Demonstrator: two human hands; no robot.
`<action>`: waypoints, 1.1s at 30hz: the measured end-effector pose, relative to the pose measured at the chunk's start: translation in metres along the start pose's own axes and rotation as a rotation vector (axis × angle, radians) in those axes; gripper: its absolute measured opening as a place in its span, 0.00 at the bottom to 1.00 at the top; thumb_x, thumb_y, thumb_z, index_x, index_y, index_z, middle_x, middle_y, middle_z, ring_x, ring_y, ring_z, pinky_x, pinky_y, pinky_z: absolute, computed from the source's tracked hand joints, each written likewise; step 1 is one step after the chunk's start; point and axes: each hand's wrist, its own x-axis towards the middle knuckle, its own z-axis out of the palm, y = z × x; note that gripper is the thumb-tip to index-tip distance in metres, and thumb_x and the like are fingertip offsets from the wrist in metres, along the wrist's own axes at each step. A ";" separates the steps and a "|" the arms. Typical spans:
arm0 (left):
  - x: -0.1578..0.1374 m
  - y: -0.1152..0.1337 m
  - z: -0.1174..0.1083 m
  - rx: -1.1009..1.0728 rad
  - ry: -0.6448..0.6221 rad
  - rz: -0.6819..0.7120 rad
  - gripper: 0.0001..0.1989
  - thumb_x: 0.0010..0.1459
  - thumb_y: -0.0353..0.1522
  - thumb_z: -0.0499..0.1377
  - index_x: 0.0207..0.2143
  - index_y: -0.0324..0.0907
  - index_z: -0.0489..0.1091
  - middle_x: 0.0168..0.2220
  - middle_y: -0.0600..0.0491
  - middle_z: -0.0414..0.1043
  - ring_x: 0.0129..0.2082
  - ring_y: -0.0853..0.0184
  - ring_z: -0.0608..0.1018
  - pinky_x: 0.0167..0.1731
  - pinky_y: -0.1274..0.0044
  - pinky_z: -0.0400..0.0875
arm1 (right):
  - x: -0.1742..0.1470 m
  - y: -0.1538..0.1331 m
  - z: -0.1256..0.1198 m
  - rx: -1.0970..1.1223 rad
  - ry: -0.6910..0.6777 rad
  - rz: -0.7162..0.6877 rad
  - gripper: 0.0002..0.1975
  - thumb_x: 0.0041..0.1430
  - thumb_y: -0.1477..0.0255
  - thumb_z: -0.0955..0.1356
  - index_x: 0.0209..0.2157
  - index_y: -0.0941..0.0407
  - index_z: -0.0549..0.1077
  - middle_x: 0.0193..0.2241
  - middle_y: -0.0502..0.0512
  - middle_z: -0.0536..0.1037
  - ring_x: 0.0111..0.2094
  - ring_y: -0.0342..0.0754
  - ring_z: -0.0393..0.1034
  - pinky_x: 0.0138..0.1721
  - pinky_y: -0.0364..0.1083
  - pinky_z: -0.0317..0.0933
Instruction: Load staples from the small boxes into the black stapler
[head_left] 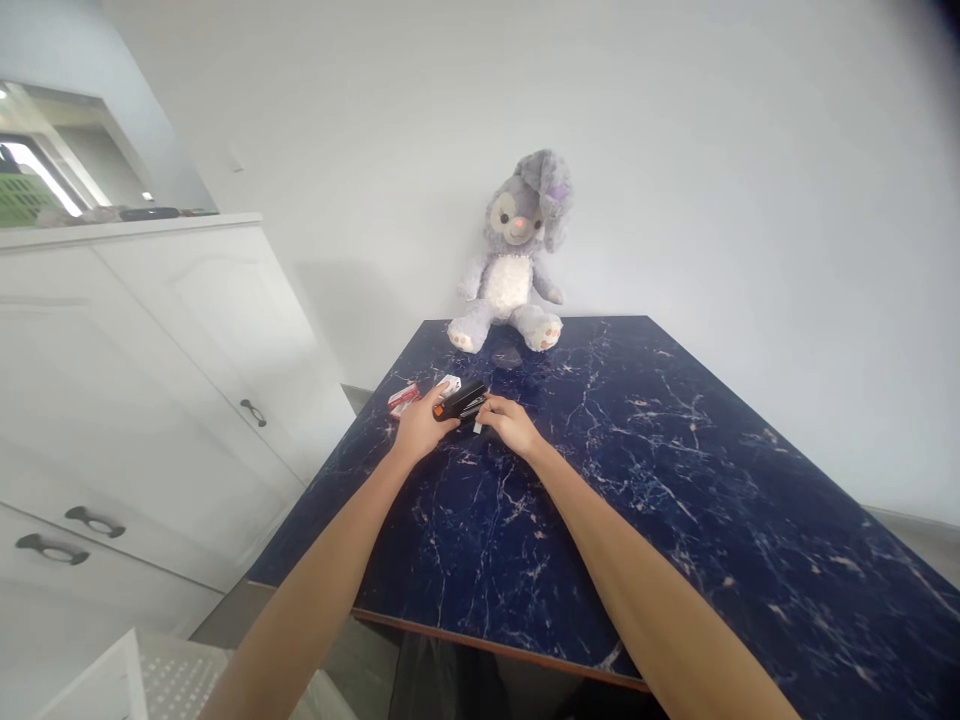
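My left hand (421, 425) is closed around a black stapler (460, 399) with an orange patch at its near end. The stapler's top looks lifted from its base, and metal shows between them. At its right end, my right hand (510, 424) has thumb and fingers pinched on a small whitish piece (478, 427), perhaps a strip of staples; it is too small to be sure. Beside my left hand lies a red and white box (403, 399). A white item with dark print (450, 383) sits just behind the stapler, partly covered by my left fingers.
A grey plush rabbit (511, 270) sits at the back of the dark blue marbled table (645, 480), against the wall. White cabinets (150, 400) stand to the left. A white perforated container (135, 670) is below the table's front left.
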 end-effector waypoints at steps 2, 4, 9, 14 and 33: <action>0.000 0.000 -0.001 -0.005 -0.005 -0.005 0.38 0.50 0.36 0.69 0.63 0.48 0.63 0.45 0.51 0.80 0.43 0.57 0.81 0.45 0.70 0.73 | 0.000 -0.001 0.001 0.003 0.003 0.003 0.08 0.52 0.67 0.67 0.21 0.53 0.73 0.37 0.50 0.81 0.50 0.53 0.71 0.54 0.49 0.57; 0.000 0.000 -0.001 -0.015 -0.004 -0.006 0.38 0.50 0.36 0.69 0.63 0.48 0.63 0.46 0.50 0.80 0.44 0.57 0.81 0.47 0.70 0.73 | -0.001 -0.002 0.001 -0.005 0.005 0.012 0.08 0.51 0.68 0.67 0.21 0.53 0.74 0.38 0.50 0.81 0.52 0.54 0.70 0.55 0.49 0.57; 0.000 -0.003 0.001 -0.043 -0.004 -0.010 0.40 0.49 0.35 0.70 0.64 0.49 0.63 0.48 0.49 0.79 0.48 0.55 0.80 0.50 0.68 0.72 | -0.002 -0.005 0.000 -0.033 -0.002 0.022 0.08 0.51 0.68 0.67 0.21 0.53 0.75 0.39 0.49 0.81 0.49 0.53 0.72 0.54 0.49 0.59; 0.000 -0.006 0.003 -0.041 0.014 -0.013 0.38 0.49 0.35 0.70 0.63 0.48 0.64 0.48 0.49 0.79 0.47 0.55 0.81 0.50 0.68 0.73 | -0.002 -0.006 0.004 -0.050 0.002 0.012 0.08 0.51 0.68 0.67 0.21 0.52 0.76 0.40 0.49 0.81 0.49 0.52 0.72 0.54 0.49 0.60; 0.013 -0.064 -0.023 0.230 0.193 -0.205 0.16 0.58 0.34 0.59 0.48 0.41 0.76 0.46 0.42 0.79 0.47 0.53 0.78 0.51 0.64 0.68 | -0.006 -0.004 0.014 -0.089 0.150 0.038 0.08 0.55 0.63 0.67 0.31 0.53 0.72 0.27 0.47 0.80 0.27 0.46 0.71 0.33 0.43 0.60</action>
